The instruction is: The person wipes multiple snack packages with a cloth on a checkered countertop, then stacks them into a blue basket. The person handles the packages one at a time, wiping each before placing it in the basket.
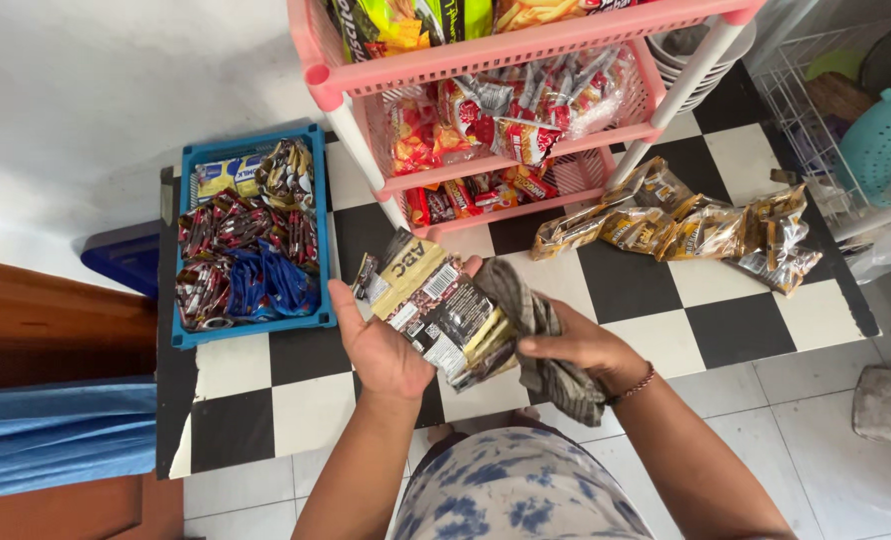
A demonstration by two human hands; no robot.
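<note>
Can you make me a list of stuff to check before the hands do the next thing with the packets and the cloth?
1. Left hand has the sachet strip held: ok, fingers wrap under it.
2. Right hand has the grey cloth: ok, gripped against the strip.
3. Room in the blue basket: not ok, nearly full of packets.
4. Gold packets on the checkered table away from the edge: ok.
5. Pink rack steady: cannot tell.
</note>
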